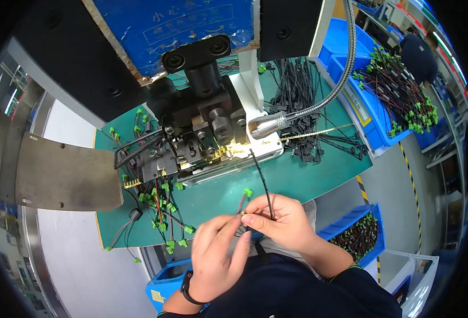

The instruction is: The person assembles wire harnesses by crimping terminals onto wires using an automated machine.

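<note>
Close together in front of my body, both hands work over the table's near edge. My right hand [284,222] is closed, with a thin black cable [261,177] rising from its fingers toward the press's lit tooling. My left hand [218,249] is closed too, its fingertips meeting my right thumb. Between the hands a short red and black wire lead with a green connector [248,192] sticks up, pinched at its lower end. Exactly what lies between the fingertips is hidden. Ahead stands the black crimping press [205,116], with a gold terminal strip [319,132] at its right.
A metal gooseneck lamp [268,125] shines on the tooling. Black cables [297,90] are heaped right of the press; green-connector leads [165,212] lie at left. Blue bins [350,100] hold more leads at right. A metal plate [67,175] juts in at left. Another person [419,55] is far right.
</note>
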